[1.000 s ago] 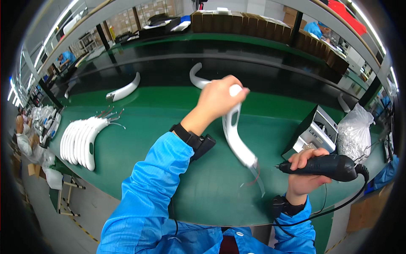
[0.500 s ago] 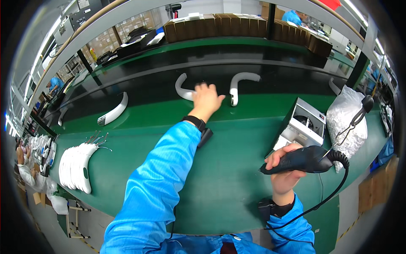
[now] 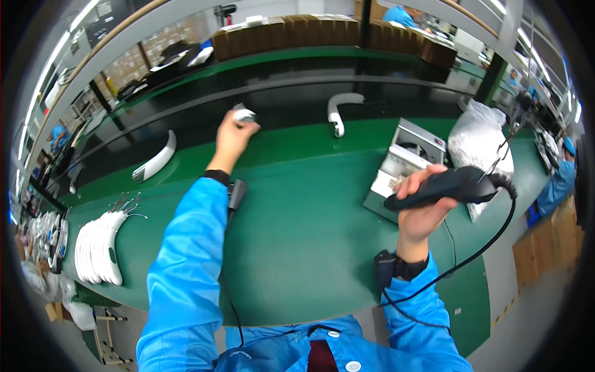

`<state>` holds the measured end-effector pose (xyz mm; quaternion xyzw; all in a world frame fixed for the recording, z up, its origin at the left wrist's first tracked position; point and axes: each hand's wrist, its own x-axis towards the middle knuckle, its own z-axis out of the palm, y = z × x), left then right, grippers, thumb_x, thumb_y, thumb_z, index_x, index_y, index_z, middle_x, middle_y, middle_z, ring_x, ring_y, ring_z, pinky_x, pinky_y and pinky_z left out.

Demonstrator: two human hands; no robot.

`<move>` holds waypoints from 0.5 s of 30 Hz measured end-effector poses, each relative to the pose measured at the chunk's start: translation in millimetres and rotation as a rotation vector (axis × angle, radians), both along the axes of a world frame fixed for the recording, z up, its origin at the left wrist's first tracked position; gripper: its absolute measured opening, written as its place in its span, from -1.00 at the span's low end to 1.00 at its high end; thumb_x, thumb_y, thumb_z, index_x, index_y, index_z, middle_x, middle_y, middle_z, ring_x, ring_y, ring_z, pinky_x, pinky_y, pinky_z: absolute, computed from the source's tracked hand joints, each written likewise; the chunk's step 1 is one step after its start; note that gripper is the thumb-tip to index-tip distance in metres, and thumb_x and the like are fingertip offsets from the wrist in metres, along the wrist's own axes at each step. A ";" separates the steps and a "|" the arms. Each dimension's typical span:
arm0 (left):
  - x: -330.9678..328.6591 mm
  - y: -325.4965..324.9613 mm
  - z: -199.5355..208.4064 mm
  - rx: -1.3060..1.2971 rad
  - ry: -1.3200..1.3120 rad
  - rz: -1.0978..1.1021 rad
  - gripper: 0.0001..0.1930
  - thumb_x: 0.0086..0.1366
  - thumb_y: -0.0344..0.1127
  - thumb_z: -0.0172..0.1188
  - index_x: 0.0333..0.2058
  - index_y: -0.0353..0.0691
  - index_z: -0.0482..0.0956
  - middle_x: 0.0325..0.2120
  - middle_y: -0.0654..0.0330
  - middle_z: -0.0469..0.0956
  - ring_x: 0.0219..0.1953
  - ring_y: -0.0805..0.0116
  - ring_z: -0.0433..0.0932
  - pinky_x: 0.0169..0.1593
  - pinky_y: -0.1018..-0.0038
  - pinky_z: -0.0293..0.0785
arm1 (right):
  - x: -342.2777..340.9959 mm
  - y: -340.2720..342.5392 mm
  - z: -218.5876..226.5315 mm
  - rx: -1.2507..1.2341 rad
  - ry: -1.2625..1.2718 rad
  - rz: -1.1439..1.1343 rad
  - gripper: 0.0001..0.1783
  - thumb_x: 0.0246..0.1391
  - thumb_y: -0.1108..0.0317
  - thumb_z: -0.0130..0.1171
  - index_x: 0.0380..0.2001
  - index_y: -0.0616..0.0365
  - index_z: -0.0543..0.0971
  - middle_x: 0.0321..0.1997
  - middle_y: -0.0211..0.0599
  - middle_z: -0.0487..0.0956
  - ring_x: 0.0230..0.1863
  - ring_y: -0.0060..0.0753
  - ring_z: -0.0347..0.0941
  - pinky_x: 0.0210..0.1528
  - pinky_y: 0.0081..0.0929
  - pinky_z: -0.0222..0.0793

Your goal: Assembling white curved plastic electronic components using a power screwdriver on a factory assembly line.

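Observation:
Out over the black conveyor belt (image 3: 291, 111), my left hand (image 3: 232, 139) is closed on a curved white plastic piece (image 3: 245, 115); most of the piece is hidden by the hand. My right hand (image 3: 423, 220) grips a black corded electric screwdriver (image 3: 449, 187), held level above the green bench (image 3: 304, 248), its cable coiling down past my wrist. Beyond it stands a grey metal box (image 3: 412, 149) with an opening in its face. Another curved white piece (image 3: 336, 115) lies by itself on the belt's near edge, right of my left hand.
A row of white curved parts with wires (image 3: 99, 248) lies at the bench's left. One more curved piece (image 3: 158, 160) rests farther back. A plastic bag of white items (image 3: 477, 139) stands behind the metal box. Brown cartons (image 3: 285, 37) line the far side. Other people work at the sides.
My left hand has closed on the curved white piece and lifted it, shifting left in the picture. The view has turned slightly right. The right hand still holds the screwdriver.

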<state>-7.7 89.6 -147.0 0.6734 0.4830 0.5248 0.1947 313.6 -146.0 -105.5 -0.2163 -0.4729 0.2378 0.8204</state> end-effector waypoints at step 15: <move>15.3 -163.4 65.1 -0.116 -0.770 -0.720 -0.37 0.07 -0.01 0.34 -0.01 -0.12 0.21 -0.31 0.15 0.41 -0.56 0.31 0.55 -0.52 0.45 0.52 | 23.9 24.7 21.8 -0.280 -0.299 -0.087 -0.36 0.16 -0.22 -0.08 -0.20 0.27 0.35 -0.54 -0.34 0.41 -0.58 -0.55 0.36 -0.52 -0.62 0.30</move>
